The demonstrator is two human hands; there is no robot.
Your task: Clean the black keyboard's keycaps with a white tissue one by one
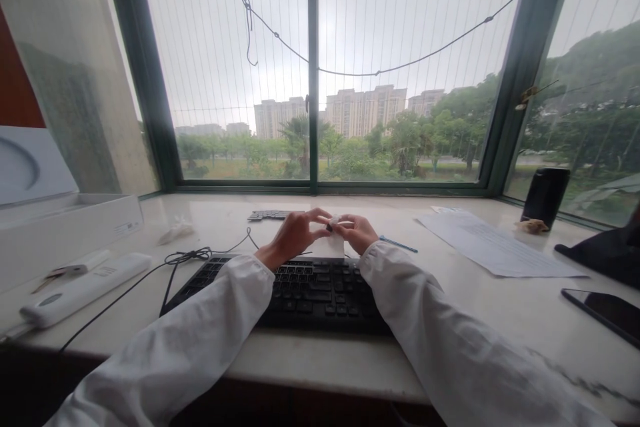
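My left hand [291, 236] and my right hand [358, 233] meet above the back edge of a black keyboard [310, 293]. Between thumb and fingers of the left is a small black piece [329, 227] that looks like a keycap. The right hand's fingertips pinch a crumpled white tissue [335, 220] against it. Both hands are closed, and the fingers partly cover the piece. Just behind the left hand lies a group of loose grey keycaps [273, 215]. A thin blue stick [399, 244] rests on the white counter to the right of my right hand.
On the left are a white power strip [90, 287], a black cable [200, 253], crumpled tissue [175, 231] and a white box [100, 217]. Paper sheets [500, 247], a phone [605, 313] and a dark upright object [545, 197] are on the right. A window [313, 80] stands behind the counter.
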